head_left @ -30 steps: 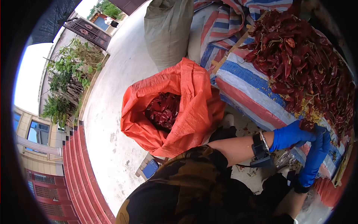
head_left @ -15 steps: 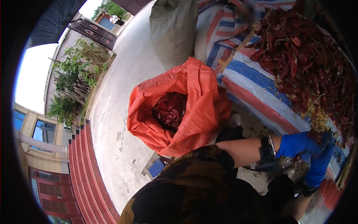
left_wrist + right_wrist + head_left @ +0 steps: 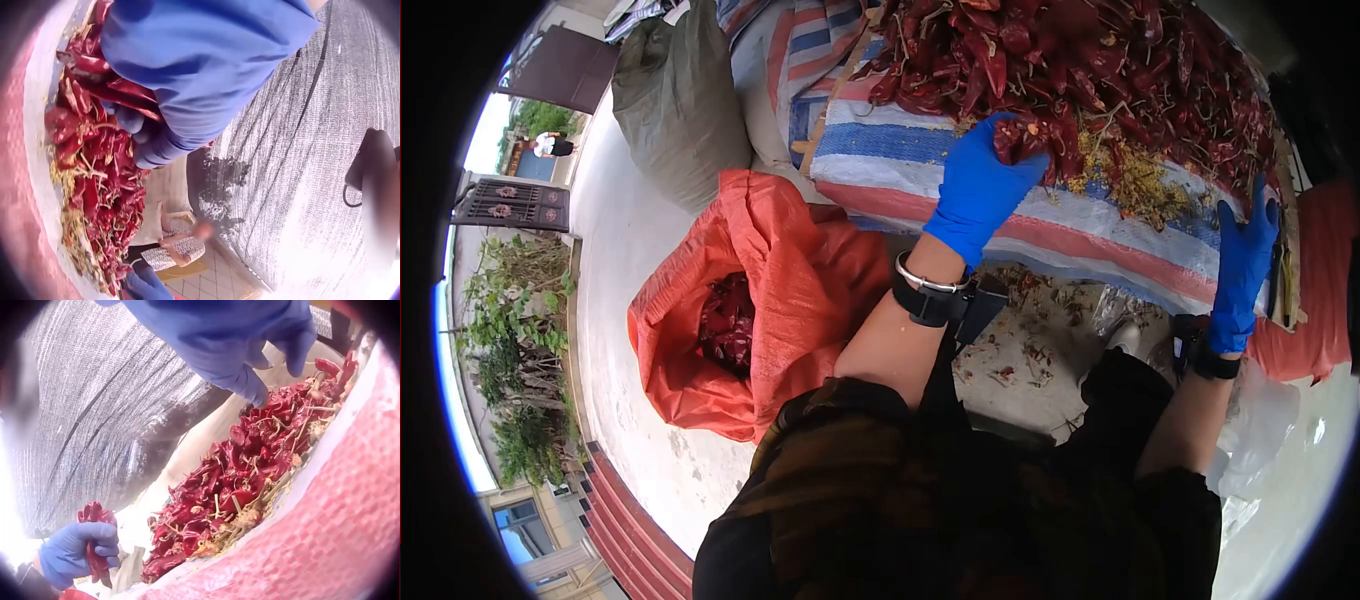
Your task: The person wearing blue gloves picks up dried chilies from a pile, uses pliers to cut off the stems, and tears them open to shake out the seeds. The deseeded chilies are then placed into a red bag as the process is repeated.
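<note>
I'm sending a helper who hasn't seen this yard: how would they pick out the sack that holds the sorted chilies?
Start at the striped tarp heaped with dried red chilies. On the concrete just below its edge, beside the person's left hand, stands the orange woven sack. Its mouth is open with dark red chilies inside, unlike the closed grey-green sack behind it.

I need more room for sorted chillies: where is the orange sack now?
In the head view, the orange sack stands open at left on the ground, below the striped sheet, beside the left hand's forearm.
</note>
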